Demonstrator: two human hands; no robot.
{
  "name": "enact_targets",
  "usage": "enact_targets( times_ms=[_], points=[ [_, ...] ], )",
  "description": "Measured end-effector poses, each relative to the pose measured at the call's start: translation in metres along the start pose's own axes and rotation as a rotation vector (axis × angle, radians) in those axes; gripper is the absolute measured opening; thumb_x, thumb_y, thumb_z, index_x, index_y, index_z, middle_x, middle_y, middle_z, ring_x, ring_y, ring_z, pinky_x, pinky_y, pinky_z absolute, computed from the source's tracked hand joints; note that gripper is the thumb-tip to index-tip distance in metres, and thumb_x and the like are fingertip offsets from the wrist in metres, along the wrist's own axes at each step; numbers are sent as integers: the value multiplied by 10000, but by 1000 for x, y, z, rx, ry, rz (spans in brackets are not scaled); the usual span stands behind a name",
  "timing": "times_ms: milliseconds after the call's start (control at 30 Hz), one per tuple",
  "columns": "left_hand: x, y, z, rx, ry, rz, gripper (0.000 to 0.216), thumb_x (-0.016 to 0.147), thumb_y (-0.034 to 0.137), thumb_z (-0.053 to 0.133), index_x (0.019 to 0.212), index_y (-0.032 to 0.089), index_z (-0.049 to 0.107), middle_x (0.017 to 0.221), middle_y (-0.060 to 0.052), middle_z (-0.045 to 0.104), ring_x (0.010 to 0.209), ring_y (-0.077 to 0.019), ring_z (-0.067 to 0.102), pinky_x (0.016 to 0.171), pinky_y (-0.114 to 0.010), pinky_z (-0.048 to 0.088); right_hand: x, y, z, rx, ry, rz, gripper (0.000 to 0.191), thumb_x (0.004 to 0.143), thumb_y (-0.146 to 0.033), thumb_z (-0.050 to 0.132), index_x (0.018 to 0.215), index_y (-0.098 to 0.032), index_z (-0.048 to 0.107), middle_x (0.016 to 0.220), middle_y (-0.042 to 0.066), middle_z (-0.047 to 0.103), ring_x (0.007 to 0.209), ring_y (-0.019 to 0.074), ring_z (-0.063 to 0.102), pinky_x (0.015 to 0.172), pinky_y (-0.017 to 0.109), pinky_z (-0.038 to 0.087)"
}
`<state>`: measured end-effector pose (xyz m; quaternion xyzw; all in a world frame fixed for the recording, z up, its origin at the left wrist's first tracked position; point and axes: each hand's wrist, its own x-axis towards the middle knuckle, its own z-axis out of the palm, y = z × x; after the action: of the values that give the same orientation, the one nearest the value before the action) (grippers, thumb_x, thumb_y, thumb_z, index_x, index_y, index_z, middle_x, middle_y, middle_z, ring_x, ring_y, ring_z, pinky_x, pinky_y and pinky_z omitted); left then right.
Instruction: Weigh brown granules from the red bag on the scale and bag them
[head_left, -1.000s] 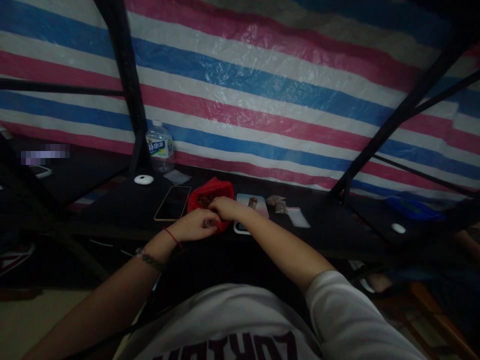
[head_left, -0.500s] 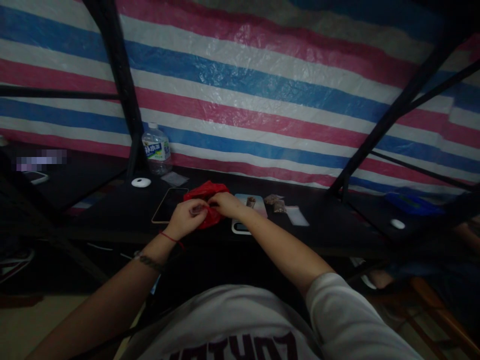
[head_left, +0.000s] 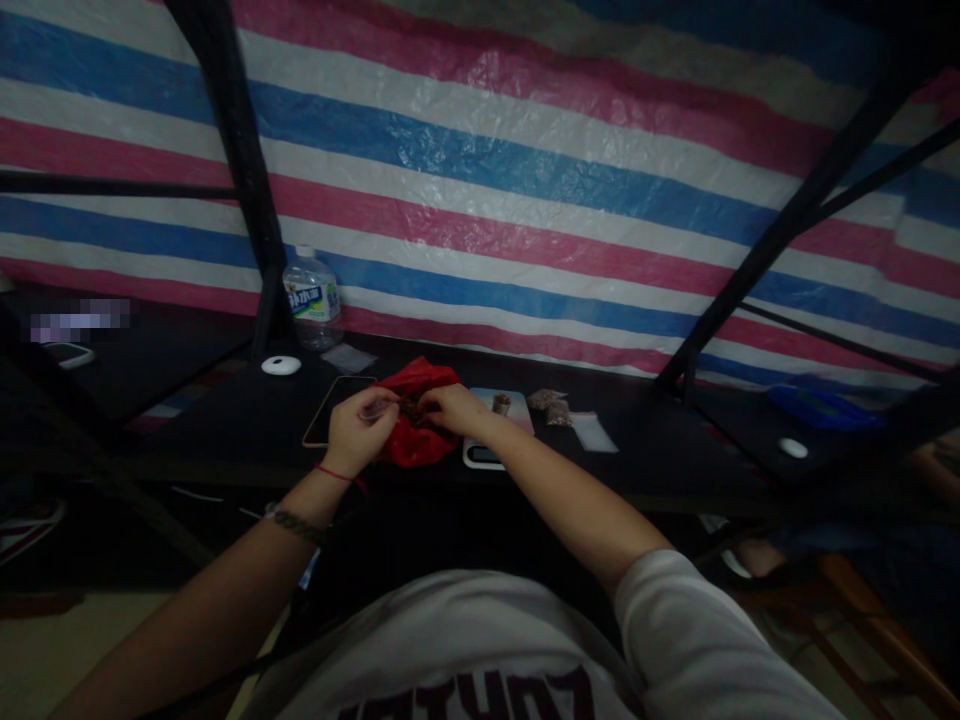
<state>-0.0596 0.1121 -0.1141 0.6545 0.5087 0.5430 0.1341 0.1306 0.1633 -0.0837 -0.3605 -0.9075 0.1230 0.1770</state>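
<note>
A red plastic bag (head_left: pixel 418 447) lies on the black table, its mouth spread between my hands. Dark brown contents (head_left: pixel 410 411), too small and dim to name, show in the opening. My left hand (head_left: pixel 358 428) is closed on the bag's left edge; something pale and clear shows at its curled fingers. From the right, my right hand (head_left: pixel 451 408) has its fingers closed at the bag's other edge. Just right of it is a kitchen scale (head_left: pixel 484 457) with a small cup (head_left: pixel 501 404) of brown material on it. Two small clear bags (head_left: pixel 558 412) with brown contents lie beyond the scale.
A flat pale bag (head_left: pixel 594 432) lies at right, a phone (head_left: pixel 321 420) left of the red bag. Behind stand a plastic bottle (head_left: pixel 311 305) and a white round case (head_left: pixel 281 366). Black metal posts (head_left: pixel 244 160) frame the table before a striped sheet (head_left: pixel 487 200).
The mouth of the red bag has opened wider, so the brown contents now show. My left hand has shifted slightly left; the right has barely moved.
</note>
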Motion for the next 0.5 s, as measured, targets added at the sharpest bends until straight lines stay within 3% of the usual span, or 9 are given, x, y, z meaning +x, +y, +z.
enact_targets(
  times_ms=[133,333,500],
  points=[
    [1,2,0,28,-8,22,245,753,342,545,851,166,685,860,-53,709,780,-181,658,745,-269,525,-4,3,-15,16,94,87,154,761,-126,671,905,-163,708,883,39,712,799,147,638,714,230,439],
    [2,7,0,164,-282,67,268,746,339,540,887,186,709,834,-38,731,767,-189,671,718,-258,521,-28,32,-60,94,218,178,130,753,-120,665,867,-167,705,856,33,713,787,145,659,715,241,476],
    [1,7,-1,216,-412,98,246,734,320,529,817,183,716,737,-31,722,670,-175,662,631,-239,497,-55,70,-84,131,187,309,133,717,-113,681,841,-159,700,769,24,716,701,145,665,645,234,488]
  ],
)
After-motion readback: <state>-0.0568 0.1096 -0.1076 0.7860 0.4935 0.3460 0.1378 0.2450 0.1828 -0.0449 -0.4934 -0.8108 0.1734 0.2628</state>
